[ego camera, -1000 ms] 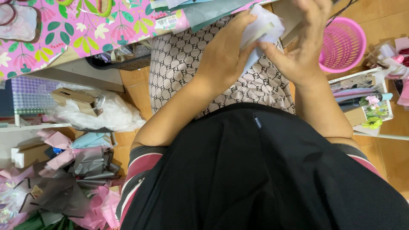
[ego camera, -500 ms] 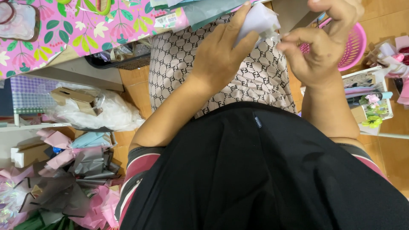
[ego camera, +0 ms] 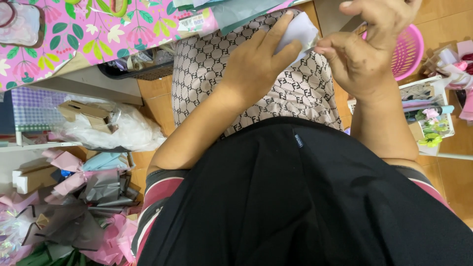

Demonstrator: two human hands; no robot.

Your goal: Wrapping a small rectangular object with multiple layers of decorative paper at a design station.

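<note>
My left hand [ego camera: 258, 59] grips a folded piece of pale lilac paper [ego camera: 301, 30] near the top of the view, fingers wrapped over it. My right hand [ego camera: 367, 51] is just to its right, thumb and fingers pinched together at the paper's right edge. Both hands hover above my patterned beige lap [ego camera: 295, 93] and black shirt [ego camera: 295, 197]. Most of the paper is hidden under my left fingers.
A pink floral-print sheet [ego camera: 98, 29] covers the upper left. A pink plastic basket [ego camera: 409, 49] stands at the upper right beside a white tray of craft items [ego camera: 428, 113]. Crumpled pink, grey and blue wrapping paper [ego camera: 79, 197] and a clear plastic bag [ego camera: 123, 130] lie on the floor at left.
Both hands have shifted slightly right and up in the view. My right hand moved from beside the paper to pinching its right edge.
</note>
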